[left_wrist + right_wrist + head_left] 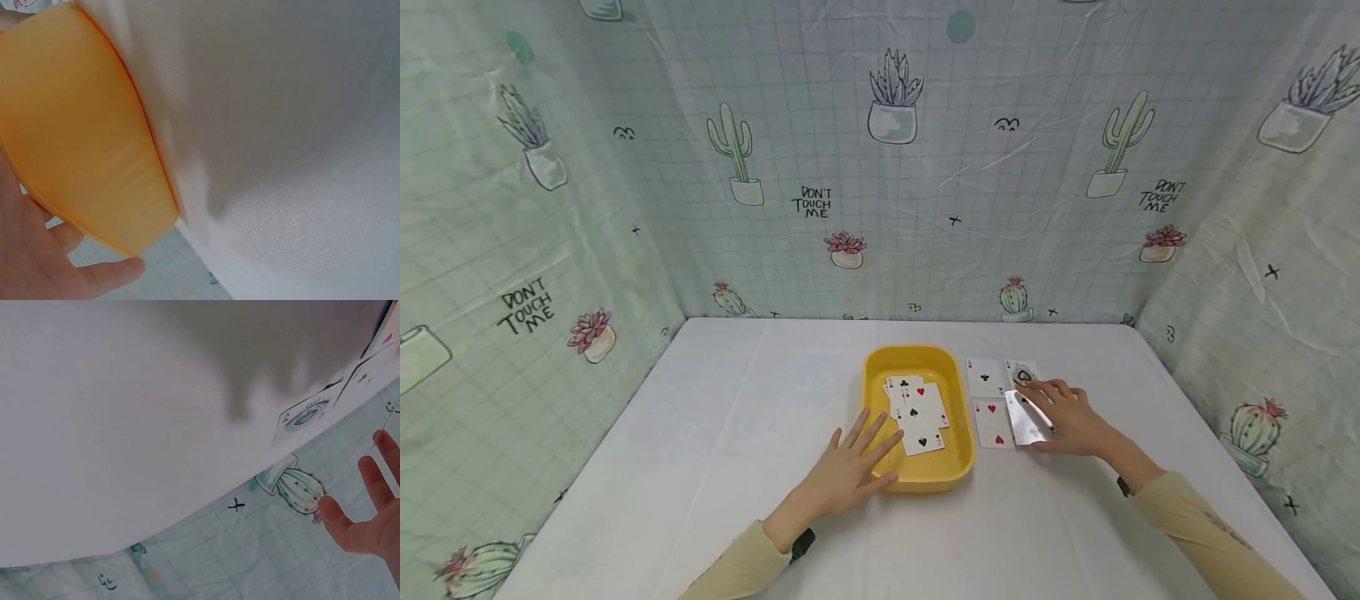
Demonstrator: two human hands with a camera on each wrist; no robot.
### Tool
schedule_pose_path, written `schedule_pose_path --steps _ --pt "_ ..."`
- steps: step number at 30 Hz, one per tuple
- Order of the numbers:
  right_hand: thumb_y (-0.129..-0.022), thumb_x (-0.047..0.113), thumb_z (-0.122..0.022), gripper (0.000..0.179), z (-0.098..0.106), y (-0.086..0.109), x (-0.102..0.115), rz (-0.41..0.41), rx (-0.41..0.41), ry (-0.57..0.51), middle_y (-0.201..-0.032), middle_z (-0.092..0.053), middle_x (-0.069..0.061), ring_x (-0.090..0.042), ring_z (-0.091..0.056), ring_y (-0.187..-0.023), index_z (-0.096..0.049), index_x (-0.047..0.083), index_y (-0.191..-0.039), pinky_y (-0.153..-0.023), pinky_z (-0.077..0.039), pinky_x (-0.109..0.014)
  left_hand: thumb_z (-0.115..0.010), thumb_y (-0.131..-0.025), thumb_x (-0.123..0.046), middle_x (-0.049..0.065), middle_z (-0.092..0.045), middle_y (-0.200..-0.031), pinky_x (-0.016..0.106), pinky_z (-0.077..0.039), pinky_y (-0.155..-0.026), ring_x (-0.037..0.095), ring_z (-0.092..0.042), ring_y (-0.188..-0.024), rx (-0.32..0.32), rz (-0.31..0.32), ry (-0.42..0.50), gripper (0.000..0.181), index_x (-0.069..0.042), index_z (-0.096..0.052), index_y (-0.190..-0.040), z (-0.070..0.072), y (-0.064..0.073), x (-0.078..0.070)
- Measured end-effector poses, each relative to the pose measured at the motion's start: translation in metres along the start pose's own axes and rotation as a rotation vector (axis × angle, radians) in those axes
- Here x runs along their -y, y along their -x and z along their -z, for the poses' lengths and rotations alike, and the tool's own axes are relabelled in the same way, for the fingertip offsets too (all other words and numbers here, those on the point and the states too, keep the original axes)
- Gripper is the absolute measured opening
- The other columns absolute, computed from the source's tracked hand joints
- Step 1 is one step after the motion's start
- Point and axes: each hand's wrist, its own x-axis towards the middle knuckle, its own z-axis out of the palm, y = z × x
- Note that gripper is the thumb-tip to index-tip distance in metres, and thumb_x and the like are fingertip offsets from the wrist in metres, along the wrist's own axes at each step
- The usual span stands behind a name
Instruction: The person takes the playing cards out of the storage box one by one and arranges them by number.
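Note:
My right hand (1067, 421) pinches a playing card (1027, 419) by its edges; glare covers much of its face. This card is tilted beside a two of hearts (993, 424) that lies face up on the table. Just behind are an ace of clubs (984, 378) and an ace of spades (1022, 371), partly covered by my fingers; the ace of spades (306, 415) also shows in the right wrist view. With fingers spread, my left hand (850, 471) rests at the near left rim of a yellow tray (958, 467). Inside the tray, several face-up cards (913, 412) overlap.
A white cloth covers the table (737, 442). Behind it and along both sides hangs a curtain (955, 167) printed with cacti. The tray's outer wall (81, 125) fills the left of the left wrist view.

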Motion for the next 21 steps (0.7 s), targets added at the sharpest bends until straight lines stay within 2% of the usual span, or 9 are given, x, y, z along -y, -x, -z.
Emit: schedule_pose_path --steps 8,14,21 --pt "-0.059 0.046 -0.077 0.088 -0.01 0.007 -0.013 -0.012 -0.028 0.008 -0.125 -0.046 -0.012 -0.032 -0.039 -0.108 -0.042 0.01 -0.131 -0.078 -0.032 -0.056 -0.036 -0.091 -0.052 0.003 -0.01 -0.152 0.064 -0.022 -0.099 0.03 -0.001 -0.139 -0.001 0.005 0.005 0.058 -0.03 -0.021 -0.142 -0.001 -0.001 0.0" --pt "-0.061 0.043 -0.076 0.087 -0.012 0.009 -0.018 -0.095 0.067 -0.005 -0.129 -0.045 -0.014 -0.034 -0.038 -0.112 -0.039 0.011 -0.134 -0.081 -0.03 -0.058 -0.036 -0.091 -0.052 0.002 -0.009 -0.152 0.063 -0.022 -0.099 0.03 -0.001 -0.14 -0.003 0.004 0.005 0.058 -0.031 -0.02 -0.142 -0.001 0.0 0.0" --pt "-0.064 0.042 -0.075 0.085 -0.012 0.01 -0.021 -0.114 0.112 -0.01 -0.131 -0.044 -0.014 -0.035 -0.038 -0.112 -0.038 0.012 -0.135 -0.08 -0.03 -0.056 -0.035 -0.091 -0.052 0.003 -0.011 -0.152 0.063 -0.023 -0.099 0.03 -0.002 -0.139 -0.009 -0.004 0.003 0.058 -0.03 -0.022 -0.142 -0.001 0.0 0.001"
